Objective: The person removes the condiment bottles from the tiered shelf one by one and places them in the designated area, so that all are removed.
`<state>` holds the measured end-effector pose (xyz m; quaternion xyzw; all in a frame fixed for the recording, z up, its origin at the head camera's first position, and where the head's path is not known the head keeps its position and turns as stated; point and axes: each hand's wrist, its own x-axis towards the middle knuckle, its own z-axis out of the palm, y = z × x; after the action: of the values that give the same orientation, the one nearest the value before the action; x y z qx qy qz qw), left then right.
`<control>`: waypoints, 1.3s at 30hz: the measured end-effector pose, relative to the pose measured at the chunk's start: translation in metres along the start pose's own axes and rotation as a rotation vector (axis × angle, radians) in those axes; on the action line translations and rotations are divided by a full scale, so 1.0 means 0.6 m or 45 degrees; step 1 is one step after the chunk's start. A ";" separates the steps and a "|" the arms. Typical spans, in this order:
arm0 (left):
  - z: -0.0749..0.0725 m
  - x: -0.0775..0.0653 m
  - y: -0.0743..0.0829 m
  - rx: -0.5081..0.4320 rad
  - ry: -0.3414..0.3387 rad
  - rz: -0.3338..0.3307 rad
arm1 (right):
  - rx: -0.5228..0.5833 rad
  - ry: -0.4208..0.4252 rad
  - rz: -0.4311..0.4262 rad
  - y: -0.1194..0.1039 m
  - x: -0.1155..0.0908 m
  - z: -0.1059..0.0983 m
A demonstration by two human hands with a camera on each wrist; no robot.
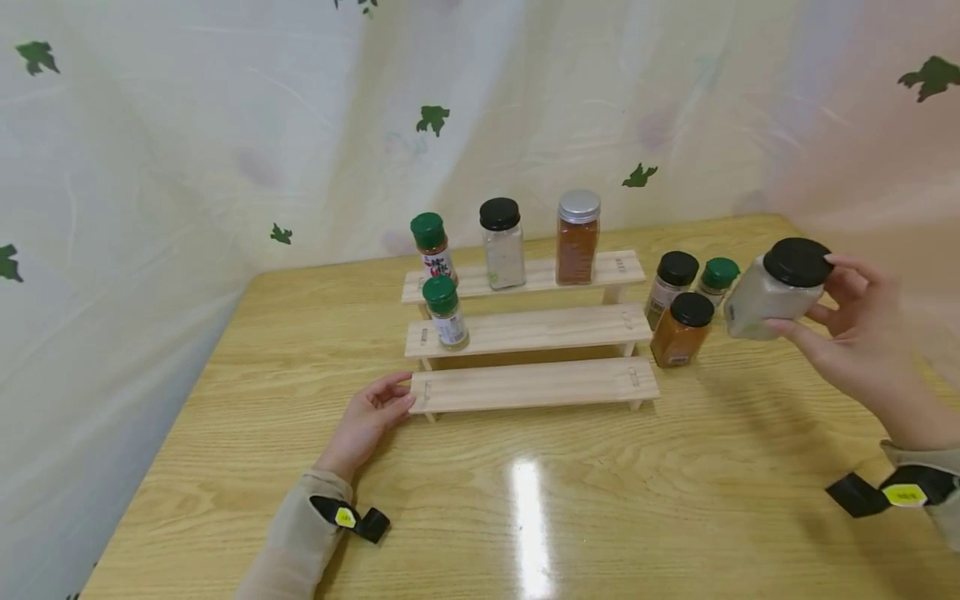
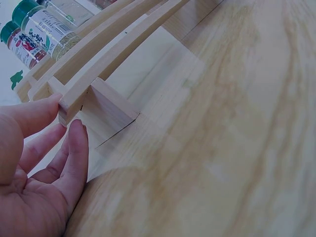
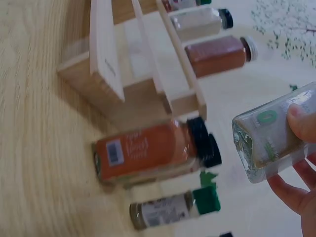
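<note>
My right hand (image 1: 862, 333) grips a clear square spice jar (image 3: 276, 131) with a black lid and pale contents. It is held tilted above the table, to the right of the other jars. At the lower left end of a three-tier wooden rack (image 1: 532, 385), my left hand (image 1: 372, 414) pinches the end of the front board. A green-capped spice bottle (image 1: 448, 323) stands at the left of the middle tier. On the top tier are a red-labelled green-capped bottle (image 1: 435, 250), a black-lidded jar of pale contents (image 1: 504, 250) and a silver-lidded jar of reddish-brown spice (image 1: 577, 246).
Right of the rack stand a black-lidded jar of orange spice (image 1: 680, 333), another black-lidded jar (image 1: 666, 292) and a green-capped bottle (image 1: 716, 279). A pale leaf-printed cloth (image 1: 300, 125) hangs behind the wooden table (image 1: 637, 517).
</note>
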<state>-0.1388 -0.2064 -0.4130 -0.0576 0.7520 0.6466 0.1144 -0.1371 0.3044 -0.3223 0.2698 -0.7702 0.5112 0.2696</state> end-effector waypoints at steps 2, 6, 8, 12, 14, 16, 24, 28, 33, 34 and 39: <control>-0.001 0.000 0.000 -0.002 0.000 0.001 | -0.169 -0.011 0.052 0.006 -0.005 -0.009; -0.002 0.000 -0.001 0.003 0.005 0.000 | -0.316 -0.042 0.114 0.025 -0.016 -0.020; -0.002 0.000 -0.001 0.015 0.003 -0.006 | -0.322 -0.055 0.144 0.035 -0.023 -0.022; -0.002 0.000 -0.002 0.033 -0.001 -0.007 | -0.281 -0.076 0.233 0.056 -0.036 -0.019; -0.002 0.000 -0.003 0.037 0.002 -0.003 | -0.255 -0.082 0.268 0.066 -0.042 -0.017; -0.002 0.000 -0.004 0.033 0.005 0.001 | -0.242 -0.092 0.281 0.076 -0.048 -0.014; -0.001 0.000 -0.005 -0.004 0.006 0.006 | -0.164 -0.126 0.312 0.106 -0.062 0.000; -0.001 -0.001 -0.004 0.014 0.009 -0.007 | -0.176 -0.139 0.340 0.113 -0.064 0.006; -0.002 0.000 -0.001 0.035 -0.002 -0.016 | -0.178 -0.160 0.396 0.120 -0.069 0.009; -0.002 0.000 -0.001 0.038 -0.003 -0.018 | -0.177 -0.165 0.395 0.121 -0.070 0.009; -0.002 0.000 -0.001 0.042 0.000 -0.023 | -0.189 -0.166 0.346 0.126 -0.071 0.013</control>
<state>-0.1387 -0.2076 -0.4131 -0.0625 0.7620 0.6331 0.1212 -0.1602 0.3281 -0.4031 0.1752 -0.8511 0.4659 0.1666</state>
